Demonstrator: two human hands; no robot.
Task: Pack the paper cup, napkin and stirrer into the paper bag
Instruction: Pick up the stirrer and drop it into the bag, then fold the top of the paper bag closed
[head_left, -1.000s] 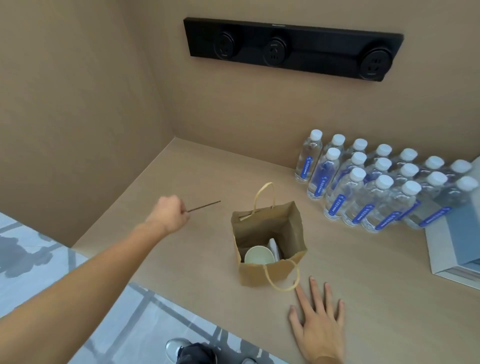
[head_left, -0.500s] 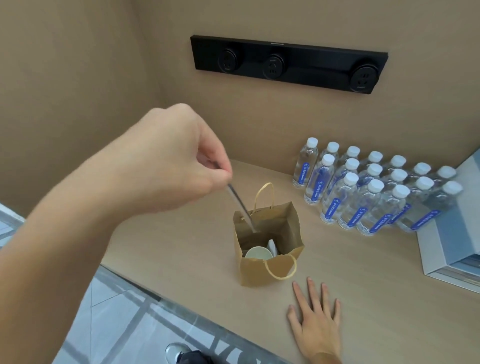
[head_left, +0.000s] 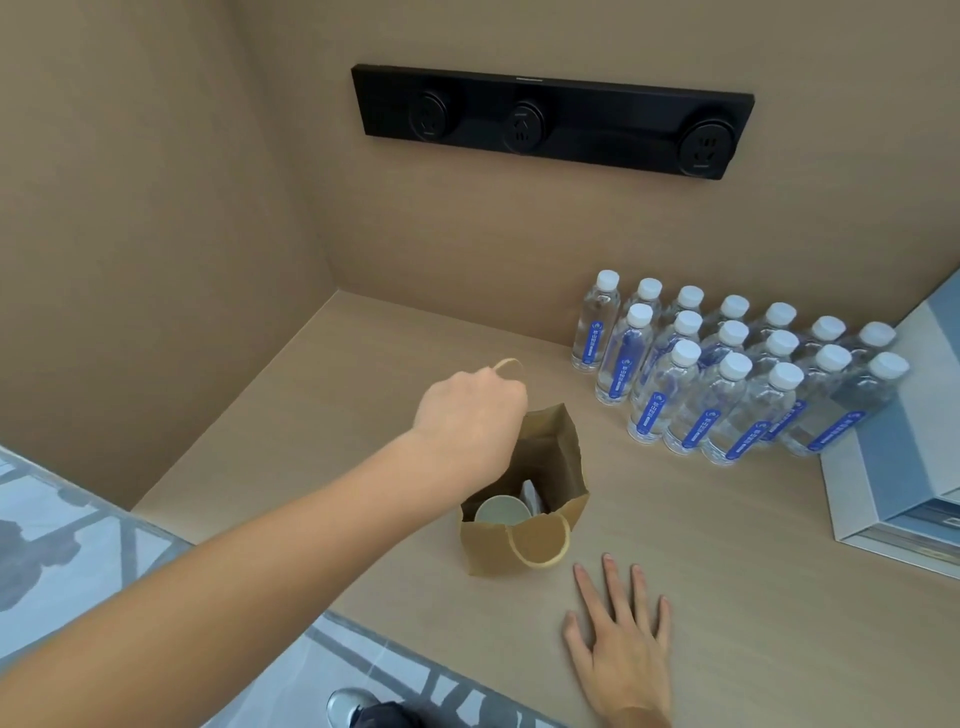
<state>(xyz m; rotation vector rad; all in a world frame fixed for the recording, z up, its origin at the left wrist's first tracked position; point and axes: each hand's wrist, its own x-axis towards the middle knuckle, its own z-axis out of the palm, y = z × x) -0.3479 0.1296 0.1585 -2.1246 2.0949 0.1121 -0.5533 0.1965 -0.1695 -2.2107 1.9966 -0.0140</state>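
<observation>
Single head-worn wide-angle view, looking forward and steeply down from standing height, facing a wall corner, counter (head_left: 727, 597) filling the lower frame, floor (head_left: 78, 561) at lower left, wall socket strip (head_left: 550, 122) near the top, no second view.

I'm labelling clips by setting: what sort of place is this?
Probably an office pantry or refreshment nook, though that is a guess. A built-in counter sits in a beige alcove, a black socket strip is mounted on the back wall, and rows of small water bottles stand stocked beside a paper bag.
</observation>
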